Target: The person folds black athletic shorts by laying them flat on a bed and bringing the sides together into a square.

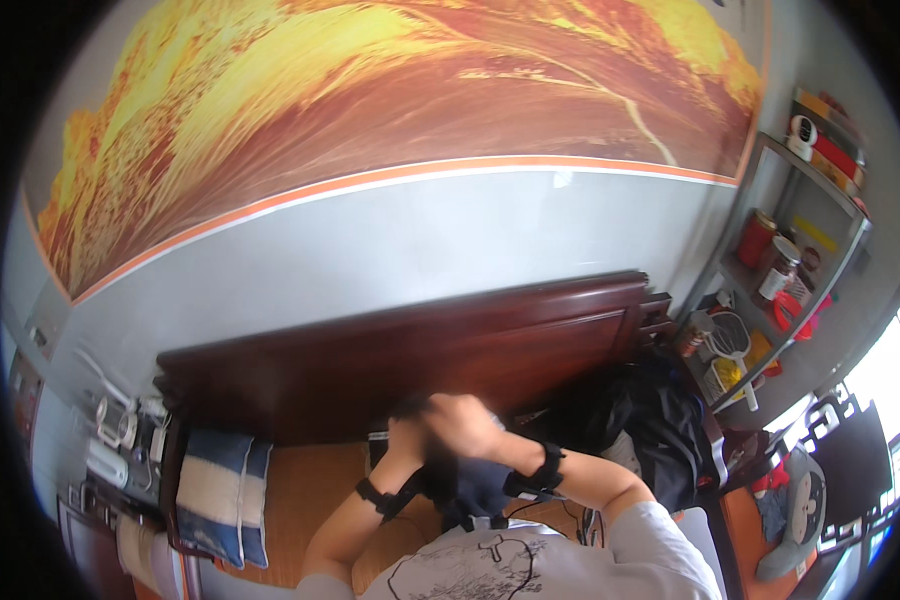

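My left hand [403, 446] and my right hand [466, 424] are close together in front of my chest. Between them is a soft-looking black item [441, 459], blurred, perhaps cloth. The fingers of both hands look closed on it, though they are partly hidden. Each wrist wears a black strap with a small module, one on the left wrist [384, 498] and one on the right [544, 469]. Below the hands, a dark navy fabric item [480, 491] lies over the wooden bench seat [307, 487].
A dark carved wooden backrest [420, 367] stands behind the seat. Blue-and-beige cushions [221, 499] lie at left, and a pile of black clothing [637, 427] at right. Cables [570, 517] run near my right forearm. A metal shelf [776, 292] holds jars, baskets and a white camera.
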Demonstrator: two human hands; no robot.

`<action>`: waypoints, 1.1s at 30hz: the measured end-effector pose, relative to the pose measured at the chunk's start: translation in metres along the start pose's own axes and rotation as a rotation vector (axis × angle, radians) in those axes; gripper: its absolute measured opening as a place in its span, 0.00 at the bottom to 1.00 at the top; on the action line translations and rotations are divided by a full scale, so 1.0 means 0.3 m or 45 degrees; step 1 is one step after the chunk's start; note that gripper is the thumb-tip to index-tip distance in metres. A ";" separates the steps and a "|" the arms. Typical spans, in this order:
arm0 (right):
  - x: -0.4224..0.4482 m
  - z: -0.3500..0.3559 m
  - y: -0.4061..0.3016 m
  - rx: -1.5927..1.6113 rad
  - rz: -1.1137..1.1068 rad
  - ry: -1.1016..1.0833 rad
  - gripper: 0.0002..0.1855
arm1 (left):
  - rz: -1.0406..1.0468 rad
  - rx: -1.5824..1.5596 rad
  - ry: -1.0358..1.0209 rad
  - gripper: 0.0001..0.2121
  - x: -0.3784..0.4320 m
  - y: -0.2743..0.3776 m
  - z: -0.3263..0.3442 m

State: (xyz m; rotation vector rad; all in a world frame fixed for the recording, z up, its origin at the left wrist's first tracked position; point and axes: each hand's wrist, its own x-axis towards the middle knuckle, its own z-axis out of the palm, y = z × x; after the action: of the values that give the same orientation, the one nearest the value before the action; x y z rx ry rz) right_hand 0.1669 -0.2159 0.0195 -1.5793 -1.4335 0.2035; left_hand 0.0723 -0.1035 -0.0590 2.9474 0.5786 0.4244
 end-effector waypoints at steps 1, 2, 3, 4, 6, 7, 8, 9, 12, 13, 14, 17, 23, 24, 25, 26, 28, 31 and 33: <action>-0.010 -0.003 0.007 0.022 0.001 0.007 0.08 | 0.061 -0.027 0.097 0.17 0.000 -0.007 0.035; -0.016 -0.017 0.017 -0.006 0.047 -0.029 0.08 | 0.029 0.051 0.110 0.16 0.003 -0.001 0.071; -0.030 -0.020 0.027 -0.021 0.103 -0.064 0.08 | 0.005 0.113 0.052 0.14 0.006 -0.023 0.131; -0.048 -0.015 0.049 -0.024 0.121 -0.054 0.09 | -0.046 0.014 0.026 0.16 0.033 -0.042 0.199; -0.066 0.049 0.033 -0.027 0.087 -0.036 0.09 | -0.054 -0.325 0.118 0.12 -0.042 -0.039 0.136; -0.055 0.078 0.064 0.091 0.165 0.011 0.10 | -0.219 -0.984 0.065 0.14 -0.039 -0.065 0.191; -0.048 0.125 0.021 0.129 0.206 0.077 0.10 | -0.236 -0.908 0.059 0.14 -0.075 -0.078 0.169; -0.040 0.157 0.005 0.135 0.236 0.133 0.10 | -0.158 -0.672 0.079 0.15 -0.056 -0.050 0.161; 0.003 0.190 -0.056 0.151 0.333 0.108 0.09 | -0.106 -0.514 0.099 0.15 -0.049 -0.033 0.138; 0.023 0.186 -0.059 0.156 0.333 0.118 0.09 | -0.089 -0.498 0.104 0.15 -0.030 -0.035 0.130; 0.002 0.176 -0.058 0.166 0.292 0.162 0.09 | -0.069 -0.499 0.081 0.15 -0.030 -0.030 0.137; -0.008 0.102 -0.057 0.153 0.383 0.172 0.09 | -0.001 -0.470 0.027 0.16 -0.007 -0.032 0.129; 0.066 0.093 -0.013 0.135 0.310 0.236 0.11 | 0.158 -0.476 0.134 0.17 0.020 -0.145 0.130; 0.076 0.067 0.017 0.091 0.333 0.281 0.11 | 0.222 -0.508 0.165 0.17 0.035 -0.153 0.148; 0.081 0.047 0.044 0.062 0.363 0.311 0.11 | 0.264 -0.550 0.177 0.17 0.045 -0.157 0.156; 0.081 0.027 0.095 0.008 0.427 0.332 0.11 | 0.126 -0.533 -0.140 0.20 0.064 -0.066 0.031; 0.096 0.017 0.136 -0.050 0.495 0.341 0.11 | -0.203 -0.729 -0.137 0.15 0.021 -0.055 -0.015; 0.082 -0.002 0.205 -0.058 0.565 0.413 0.14 | -0.250 -0.931 -0.147 0.08 -0.005 -0.034 -0.081; 0.074 -0.019 0.222 -0.111 0.614 0.427 0.15 | -0.125 -1.267 -0.038 0.07 -0.025 -0.047 -0.096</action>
State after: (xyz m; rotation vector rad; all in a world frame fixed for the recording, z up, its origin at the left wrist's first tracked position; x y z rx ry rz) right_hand 0.2227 -0.1903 -0.0153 -1.9104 -0.8012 0.1477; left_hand 0.0521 -0.0920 -0.0357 1.9631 0.3484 0.4720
